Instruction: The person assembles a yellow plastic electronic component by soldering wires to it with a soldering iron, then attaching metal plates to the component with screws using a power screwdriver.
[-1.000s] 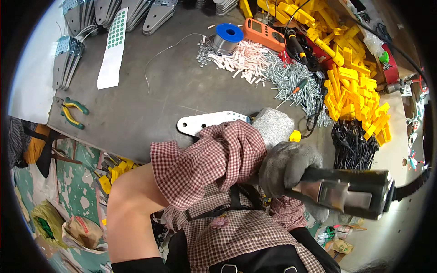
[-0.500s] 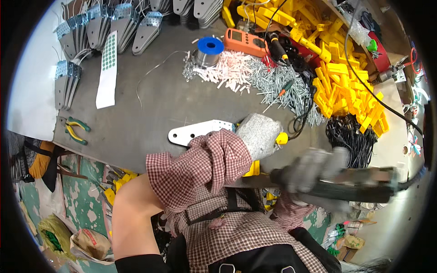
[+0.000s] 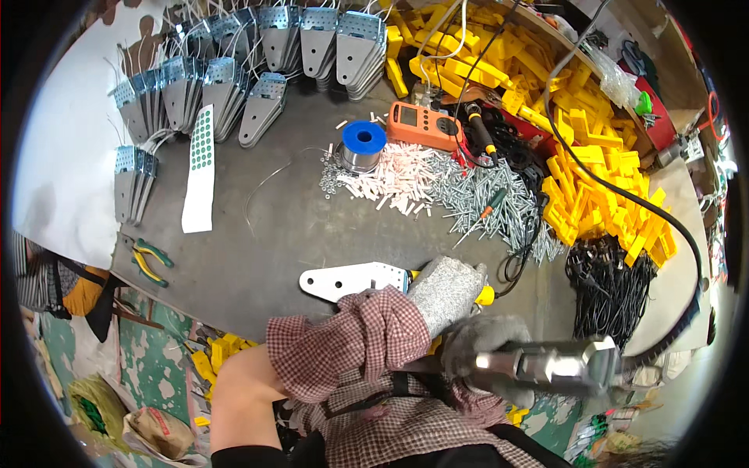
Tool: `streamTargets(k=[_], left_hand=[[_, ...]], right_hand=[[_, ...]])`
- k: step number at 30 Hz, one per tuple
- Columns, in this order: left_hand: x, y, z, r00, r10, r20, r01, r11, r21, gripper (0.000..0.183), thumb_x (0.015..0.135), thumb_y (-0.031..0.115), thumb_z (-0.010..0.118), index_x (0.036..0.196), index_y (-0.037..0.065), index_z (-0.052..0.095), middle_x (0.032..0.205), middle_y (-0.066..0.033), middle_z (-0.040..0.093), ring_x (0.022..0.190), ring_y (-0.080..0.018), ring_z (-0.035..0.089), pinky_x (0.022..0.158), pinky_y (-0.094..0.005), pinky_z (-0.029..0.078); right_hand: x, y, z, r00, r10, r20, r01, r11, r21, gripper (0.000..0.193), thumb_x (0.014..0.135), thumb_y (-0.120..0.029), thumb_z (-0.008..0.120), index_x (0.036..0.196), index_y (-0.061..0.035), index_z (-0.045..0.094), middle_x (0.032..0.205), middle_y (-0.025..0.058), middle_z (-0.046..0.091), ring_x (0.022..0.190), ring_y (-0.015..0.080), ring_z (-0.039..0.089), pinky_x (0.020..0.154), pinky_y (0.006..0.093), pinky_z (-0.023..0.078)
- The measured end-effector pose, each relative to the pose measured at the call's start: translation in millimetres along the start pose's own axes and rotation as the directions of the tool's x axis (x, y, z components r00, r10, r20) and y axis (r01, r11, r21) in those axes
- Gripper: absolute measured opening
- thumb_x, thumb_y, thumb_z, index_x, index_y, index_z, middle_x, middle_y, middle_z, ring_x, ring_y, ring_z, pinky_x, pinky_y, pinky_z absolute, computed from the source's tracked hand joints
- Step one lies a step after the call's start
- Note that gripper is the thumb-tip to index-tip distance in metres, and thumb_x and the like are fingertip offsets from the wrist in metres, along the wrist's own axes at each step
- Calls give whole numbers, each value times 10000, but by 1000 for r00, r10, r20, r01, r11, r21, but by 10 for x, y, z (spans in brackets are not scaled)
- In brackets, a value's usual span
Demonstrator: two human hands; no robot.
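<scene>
My left hand (image 3: 446,295), in a grey knitted glove, is closed at the yellow end of a white metal plate. This flat, tapered plate (image 3: 355,281) has round holes and points left across the table; part of it lies under my checked sleeve. The glove hides most of the yellow handle (image 3: 485,296), from which a black cord runs. My right hand (image 3: 488,343), also gloved, wraps round a dark and silver power screwdriver (image 3: 546,365). The tool lies sideways just below my left hand, its rear end blurred and joined to a thick dark hose. Its tip is hidden.
Behind my hands lie loose screws (image 3: 484,199), pale pink sleeves (image 3: 402,175), a solder spool (image 3: 363,144) and an orange meter (image 3: 425,125). Yellow handles (image 3: 601,179) and black cords (image 3: 612,288) fill the right. Plate stacks (image 3: 183,93) and pliers (image 3: 148,261) are left.
The whole view has shifted, so the table sits lower in the picture. My right hand has brought the power screwdriver left, closer to my left hand, which keeps its hold at the yellow handle.
</scene>
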State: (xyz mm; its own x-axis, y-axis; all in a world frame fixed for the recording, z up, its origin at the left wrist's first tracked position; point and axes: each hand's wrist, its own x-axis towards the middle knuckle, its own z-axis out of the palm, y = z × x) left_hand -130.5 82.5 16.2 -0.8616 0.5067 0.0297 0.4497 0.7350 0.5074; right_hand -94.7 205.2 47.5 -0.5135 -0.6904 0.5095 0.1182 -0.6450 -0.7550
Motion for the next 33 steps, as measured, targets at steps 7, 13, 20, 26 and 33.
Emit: streamTargets(k=[7, 13, 20, 26, 33], left_hand=[[-568, -318, -521, 985, -30, -168, 20, 998, -62, 588, 868, 406, 660, 1282, 12, 517, 1182, -256, 590, 1127, -379, 584, 928, -459, 486], [-704, -708, -309, 995, -56, 77, 86, 883, -461, 651, 866, 462, 667, 1321, 19, 524, 1214, -238, 548, 1165, -392, 538, 992, -445, 450], [-694, -665, -407, 993, -43, 112, 114, 643, -757, 643, 823, 400, 713, 1286, -12, 542, 1247, -240, 541, 1172, -395, 523, 1000, -445, 432], [-850, -629, -441, 991, -114, -72, 31, 712, -702, 558, 810, 202, 722, 1283, -10, 513, 1242, -238, 542, 1166, -390, 510, 1006, -454, 422], [-822, -616, -111, 983, -183, 1, 119, 632, -766, 642, 837, 210, 767, 1353, 20, 436, 1224, -155, 569, 1106, -261, 578, 910, -382, 502]], right_hand=[[437, -411, -341, 988, -103, 114, 131, 954, -270, 629, 786, -409, 795, 1176, 12, 539, 870, 129, 623, 669, 242, 606, 586, 349, 508], [221, 251, -504, 891, -6, -455, -341, 654, -676, 714, 738, -440, 791, 1280, -48, 539, 1146, 76, 583, 985, 231, 594, 887, 402, 490], [-45, 80, -431, 891, 88, -445, -314, 827, -467, 685, 714, -394, 831, 1257, -58, 581, 1152, 48, 642, 1028, 233, 627, 896, 405, 509], [-251, 242, -524, 872, 147, -466, -280, 933, -229, 649, 720, -339, 839, 1234, -37, 583, 1122, 70, 656, 973, 233, 652, 858, 377, 531], [703, 95, -168, 860, 223, -460, -265, 964, -27, 609, 726, -275, 848, 1208, -12, 585, 1087, 96, 672, 909, 233, 682, 815, 344, 557]])
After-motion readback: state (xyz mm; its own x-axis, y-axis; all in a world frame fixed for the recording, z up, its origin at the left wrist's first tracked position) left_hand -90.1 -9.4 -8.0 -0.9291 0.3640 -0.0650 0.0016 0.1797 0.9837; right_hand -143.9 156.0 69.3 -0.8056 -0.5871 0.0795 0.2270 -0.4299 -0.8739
